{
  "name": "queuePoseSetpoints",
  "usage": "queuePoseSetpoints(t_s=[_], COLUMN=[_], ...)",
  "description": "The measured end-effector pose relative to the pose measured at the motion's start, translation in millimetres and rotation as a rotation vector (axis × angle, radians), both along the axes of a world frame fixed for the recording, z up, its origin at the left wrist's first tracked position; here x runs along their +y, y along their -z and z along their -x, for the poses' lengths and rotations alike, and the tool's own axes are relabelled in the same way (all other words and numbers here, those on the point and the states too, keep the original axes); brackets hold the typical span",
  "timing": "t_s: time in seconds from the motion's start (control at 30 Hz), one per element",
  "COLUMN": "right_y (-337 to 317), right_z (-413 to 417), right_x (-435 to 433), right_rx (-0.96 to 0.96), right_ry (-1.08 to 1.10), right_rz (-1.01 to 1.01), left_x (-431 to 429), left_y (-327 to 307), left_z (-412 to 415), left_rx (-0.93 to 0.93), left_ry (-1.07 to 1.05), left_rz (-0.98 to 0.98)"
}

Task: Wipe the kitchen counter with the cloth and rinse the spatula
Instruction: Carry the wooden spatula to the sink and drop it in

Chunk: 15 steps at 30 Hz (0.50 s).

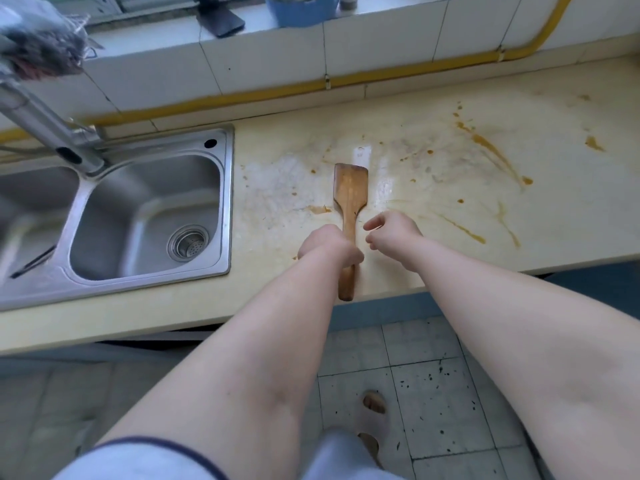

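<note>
A wooden spatula (349, 188) lies on the cream counter (450, 188), blade pointing away from me, handle end near the front edge. My left hand (329, 245) is closed around the middle of its handle. Just to the right of the handle, my right hand (393, 230) hovers with curled, parted fingers and holds nothing. Brown sauce streaks and drops (491, 150) cover the counter right of the spatula. A grey cloth (41, 46) hangs over the tap at the top left, blurred.
A steel double sink (145, 209) with a drain strainer sits left of the spatula, its tap (45, 129) above it. A tiled ledge at the back holds a blue bowl (301, 10) and a dark flat object (221, 20). Tiled floor lies below the counter edge.
</note>
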State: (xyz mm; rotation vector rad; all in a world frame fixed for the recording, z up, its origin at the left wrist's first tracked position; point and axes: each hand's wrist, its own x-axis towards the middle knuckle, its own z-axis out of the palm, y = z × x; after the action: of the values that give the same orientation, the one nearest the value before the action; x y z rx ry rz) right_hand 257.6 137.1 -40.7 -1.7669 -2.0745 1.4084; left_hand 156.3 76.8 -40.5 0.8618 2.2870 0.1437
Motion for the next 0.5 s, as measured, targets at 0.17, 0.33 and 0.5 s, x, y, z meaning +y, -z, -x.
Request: queuePoseSetpoints(t_s=[0.17, 0.33, 0.5], right_y=[-16.7, -43.0, -69.8], right_z=[16.6, 53.0, 114.6], right_x=[7.4, 2.3, -20.7], right_rx=[0.027, 0.050, 0.121], right_ry=[-0.017, -0.057, -0.195], right_rz=[-0.038, -0.091, -0.116], left_x=[0.3, -13.0, -48.1], left_y=[-16.7, -48.2, -74.7], left_z=[11.4, 46.4, 100.4], left_rx=[-0.173, -0.230, -0.136], left_ry=[-0.233, -0.488, -0.671], left_rz=[-0.177, -0.354, -0.475])
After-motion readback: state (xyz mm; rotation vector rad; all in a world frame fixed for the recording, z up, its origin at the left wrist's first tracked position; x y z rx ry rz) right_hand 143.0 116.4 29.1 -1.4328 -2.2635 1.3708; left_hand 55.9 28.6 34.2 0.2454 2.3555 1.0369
